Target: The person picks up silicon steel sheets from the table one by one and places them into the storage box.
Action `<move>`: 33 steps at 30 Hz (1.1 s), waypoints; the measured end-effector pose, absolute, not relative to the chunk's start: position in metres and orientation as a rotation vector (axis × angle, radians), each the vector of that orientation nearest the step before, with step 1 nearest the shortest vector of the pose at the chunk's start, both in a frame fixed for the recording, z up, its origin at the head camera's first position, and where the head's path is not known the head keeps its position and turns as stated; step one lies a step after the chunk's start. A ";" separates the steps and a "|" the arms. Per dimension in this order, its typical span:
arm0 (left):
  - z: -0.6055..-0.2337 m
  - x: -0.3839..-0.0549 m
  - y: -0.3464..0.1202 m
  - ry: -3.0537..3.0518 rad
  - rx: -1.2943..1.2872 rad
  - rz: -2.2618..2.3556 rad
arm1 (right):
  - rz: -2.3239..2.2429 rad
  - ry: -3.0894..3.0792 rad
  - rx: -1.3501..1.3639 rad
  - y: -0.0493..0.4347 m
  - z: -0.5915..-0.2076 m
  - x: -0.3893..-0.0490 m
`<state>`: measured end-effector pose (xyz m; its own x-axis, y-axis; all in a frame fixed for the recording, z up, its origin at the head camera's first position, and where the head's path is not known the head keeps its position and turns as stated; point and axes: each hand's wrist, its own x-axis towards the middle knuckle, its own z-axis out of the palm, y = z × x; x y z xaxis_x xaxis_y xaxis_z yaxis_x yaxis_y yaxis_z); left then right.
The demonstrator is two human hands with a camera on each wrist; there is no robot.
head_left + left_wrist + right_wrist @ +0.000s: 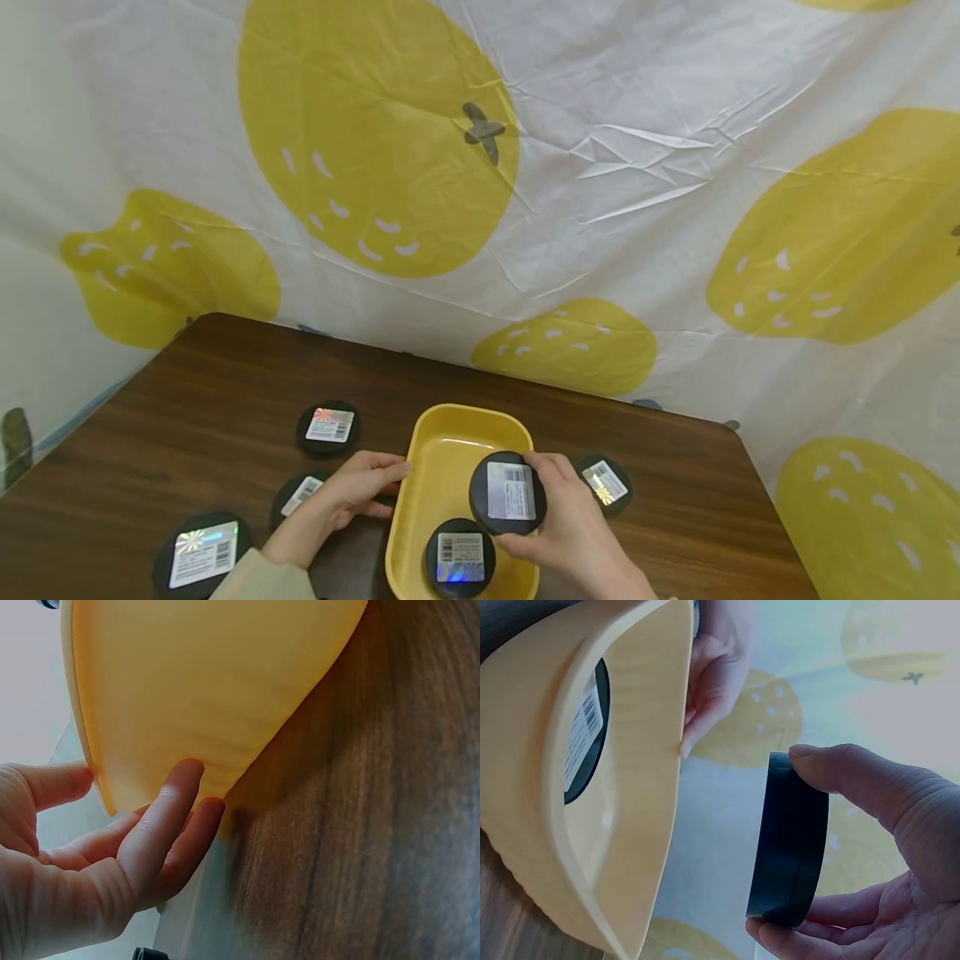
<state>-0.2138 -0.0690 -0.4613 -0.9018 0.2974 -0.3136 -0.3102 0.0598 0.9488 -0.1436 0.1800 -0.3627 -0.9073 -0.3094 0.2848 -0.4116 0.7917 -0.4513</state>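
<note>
My right hand (570,521) holds a thick black disc (495,508) by its edge above the yellow tray (427,442), thumb on one side and fingers on the other. A white label with a barcode faces up on it. Inside the tray, at the near end, lies a second black disc (442,575) with a shiny label. My left hand (360,490) rests against the tray's left side. In the left wrist view, its fingertips (187,771) touch the outer wall and the thumb meets the rim.
On the brown wooden table (247,367), several more labelled black discs lie around the tray: one at the far left (345,446), one partly behind my left wrist (283,500), one at the near left (243,542), one to the right (618,483). A lemon-print cloth (645,250) hangs behind.
</note>
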 end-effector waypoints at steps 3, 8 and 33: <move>-0.461 -0.214 -0.069 1.915 -0.011 1.896 | 0.781 -2.796 0.590 0.177 -0.362 -0.144; -0.461 -0.214 -0.069 1.912 -0.014 1.899 | 0.801 -2.834 0.612 0.174 -0.362 -0.144; -0.463 -0.215 -0.069 1.899 0.028 1.915 | 0.793 -2.900 0.770 0.158 -0.384 -0.146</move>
<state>-0.2155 -0.0690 -0.4630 -0.9027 0.3190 -0.2887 -0.2915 0.0402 0.9557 -0.1459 0.1583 -0.3837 -0.8763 -0.4535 0.1626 -0.4731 0.7464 -0.4680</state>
